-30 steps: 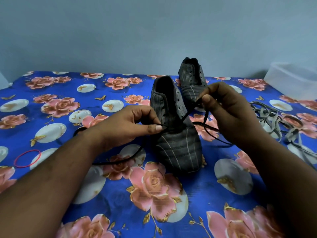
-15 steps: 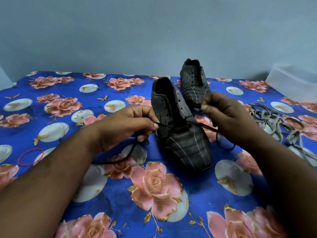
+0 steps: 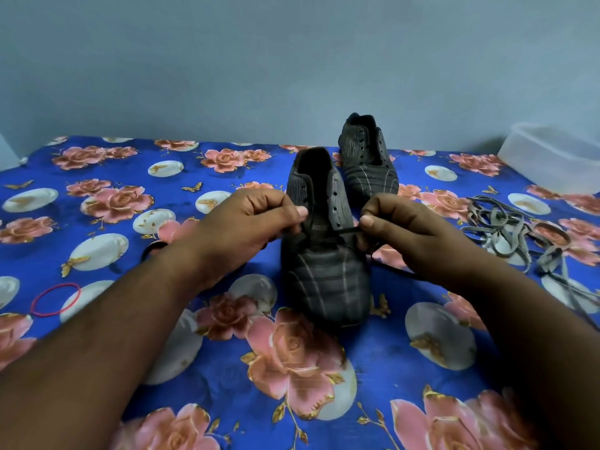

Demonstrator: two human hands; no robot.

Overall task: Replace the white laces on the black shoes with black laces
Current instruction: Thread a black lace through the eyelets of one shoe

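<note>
— What is shown at the near black shoe [image 3: 324, 271]?

— A black lace [image 3: 349, 230] is seen stretched across its lowest eyelets, one end pinched by the left hand [image 3: 240, 228], the other by the right hand [image 3: 409, 235], fingers curled on both.

— And elsewhere on the floral cloth [image 3: 227, 384]?

— The second black shoe [image 3: 368, 164] is set behind, unlaced. Removed white laces [image 3: 506, 232] are heaped to the right, near a clear plastic tub [image 3: 552, 160]; a red rubber band [image 3: 55, 299] is seen at left.

Both hands [image 3: 246, 228] pinching black lace [image 3: 349, 230]
</note>
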